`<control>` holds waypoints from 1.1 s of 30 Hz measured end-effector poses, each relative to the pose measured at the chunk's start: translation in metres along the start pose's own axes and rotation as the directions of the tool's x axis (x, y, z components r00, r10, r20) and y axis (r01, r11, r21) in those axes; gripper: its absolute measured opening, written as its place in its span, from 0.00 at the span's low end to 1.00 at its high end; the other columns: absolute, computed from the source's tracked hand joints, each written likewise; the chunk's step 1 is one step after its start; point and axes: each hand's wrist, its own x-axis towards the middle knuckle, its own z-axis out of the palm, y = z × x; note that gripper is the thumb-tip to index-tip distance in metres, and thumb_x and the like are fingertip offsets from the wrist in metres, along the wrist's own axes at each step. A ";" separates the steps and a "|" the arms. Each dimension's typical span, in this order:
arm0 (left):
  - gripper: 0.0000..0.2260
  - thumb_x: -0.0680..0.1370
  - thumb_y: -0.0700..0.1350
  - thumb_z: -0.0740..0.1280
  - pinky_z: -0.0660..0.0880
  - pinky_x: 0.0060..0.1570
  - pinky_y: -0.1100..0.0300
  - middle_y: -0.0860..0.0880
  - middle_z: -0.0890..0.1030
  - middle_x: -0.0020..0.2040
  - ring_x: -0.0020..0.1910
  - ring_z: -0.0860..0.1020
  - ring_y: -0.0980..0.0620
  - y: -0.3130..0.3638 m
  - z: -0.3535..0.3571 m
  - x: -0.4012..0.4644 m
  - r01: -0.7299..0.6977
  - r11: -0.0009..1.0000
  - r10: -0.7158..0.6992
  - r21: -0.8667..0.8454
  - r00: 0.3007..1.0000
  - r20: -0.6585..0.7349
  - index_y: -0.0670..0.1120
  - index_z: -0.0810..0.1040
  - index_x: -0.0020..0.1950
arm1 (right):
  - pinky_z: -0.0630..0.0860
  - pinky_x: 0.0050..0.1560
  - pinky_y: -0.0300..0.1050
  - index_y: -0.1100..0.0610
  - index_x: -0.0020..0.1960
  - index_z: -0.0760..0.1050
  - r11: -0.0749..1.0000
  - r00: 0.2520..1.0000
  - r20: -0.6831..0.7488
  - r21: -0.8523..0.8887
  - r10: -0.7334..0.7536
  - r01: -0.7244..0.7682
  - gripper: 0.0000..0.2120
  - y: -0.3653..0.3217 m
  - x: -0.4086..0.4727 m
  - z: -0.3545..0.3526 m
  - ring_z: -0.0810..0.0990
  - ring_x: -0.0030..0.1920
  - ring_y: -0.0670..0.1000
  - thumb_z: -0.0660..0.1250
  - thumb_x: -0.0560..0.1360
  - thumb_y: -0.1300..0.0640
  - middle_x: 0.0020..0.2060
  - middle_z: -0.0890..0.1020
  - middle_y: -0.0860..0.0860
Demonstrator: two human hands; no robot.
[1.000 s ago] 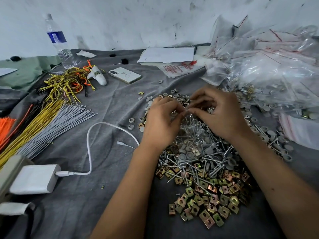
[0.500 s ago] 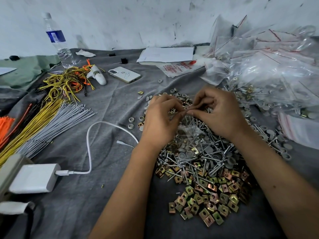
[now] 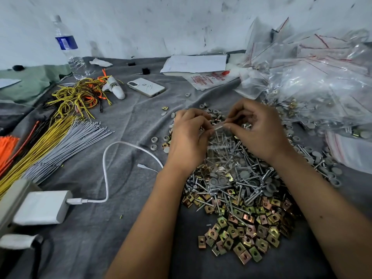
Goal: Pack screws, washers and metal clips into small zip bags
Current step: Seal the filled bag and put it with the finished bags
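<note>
Both hands hold a small clear zip bag [image 3: 218, 150] by its top edge above the parts heap. My left hand [image 3: 186, 137] pinches the top left corner, my right hand [image 3: 259, 129] the top right. The bag hangs down between them with screws and grey washers showing inside. Below lies a pile of silver screws [image 3: 231, 184] mixed with grey washers [image 3: 247, 176]. Brass-coloured square metal clips [image 3: 241, 232] spread out nearer to me.
A heap of filled and empty zip bags [image 3: 314, 81] fills the right rear. A phone [image 3: 146, 87], papers [image 3: 195, 64] and a water bottle [image 3: 69, 47] lie behind. Wire bundles [image 3: 50, 141], a white charger [image 3: 42, 207] and its cable [image 3: 106, 168] sit left on the grey cloth.
My hands have drawn slightly apart along the bag's top edge, and the bag now hangs stretched between them.
</note>
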 end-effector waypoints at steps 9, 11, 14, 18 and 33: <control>0.03 0.76 0.39 0.76 0.70 0.62 0.52 0.49 0.84 0.55 0.59 0.76 0.47 0.001 -0.006 0.003 0.146 0.988 -0.145 -0.048 0.989 0.033 0.45 0.84 0.43 | 0.84 0.46 0.45 0.55 0.52 0.82 0.996 0.999 0.017 0.076 0.047 -0.048 0.14 0.001 0.001 0.000 0.85 0.44 0.47 0.78 0.70 0.67 0.43 0.86 0.46; 0.05 0.75 0.36 0.76 0.68 0.60 0.58 0.50 0.84 0.54 0.60 0.75 0.47 0.003 -0.007 0.002 0.137 0.989 -0.135 -0.062 0.990 0.038 0.45 0.83 0.42 | 0.84 0.46 0.44 0.56 0.51 0.82 0.996 0.999 0.028 0.072 0.044 -0.046 0.13 0.002 0.001 0.000 0.85 0.43 0.47 0.78 0.70 0.68 0.42 0.85 0.47; 0.03 0.75 0.39 0.77 0.69 0.59 0.58 0.51 0.85 0.53 0.59 0.76 0.48 0.005 -0.008 0.002 0.154 0.984 -0.152 -0.090 0.988 0.022 0.45 0.85 0.43 | 0.83 0.46 0.43 0.56 0.51 0.82 0.992 0.998 0.015 0.106 0.061 -0.063 0.13 0.004 0.001 0.000 0.85 0.44 0.48 0.78 0.70 0.68 0.42 0.86 0.49; 0.04 0.76 0.42 0.77 0.73 0.64 0.47 0.52 0.85 0.52 0.56 0.80 0.52 0.005 -0.008 0.005 0.282 0.941 -0.285 -0.188 0.958 0.009 0.43 0.85 0.44 | 0.84 0.46 0.46 0.59 0.51 0.82 0.988 0.996 -0.030 0.132 0.080 -0.076 0.13 0.008 0.002 -0.002 0.85 0.44 0.50 0.77 0.71 0.70 0.42 0.85 0.52; 0.08 0.76 0.46 0.77 0.81 0.53 0.46 0.57 0.86 0.45 0.46 0.84 0.54 0.002 -0.015 0.002 0.428 0.862 -0.431 -0.270 0.901 0.052 0.57 0.84 0.40 | 0.80 0.44 0.37 0.53 0.46 0.81 0.963 0.992 -0.034 0.249 0.120 -0.107 0.13 0.013 0.003 -0.008 0.84 0.41 0.47 0.78 0.71 0.68 0.39 0.85 0.49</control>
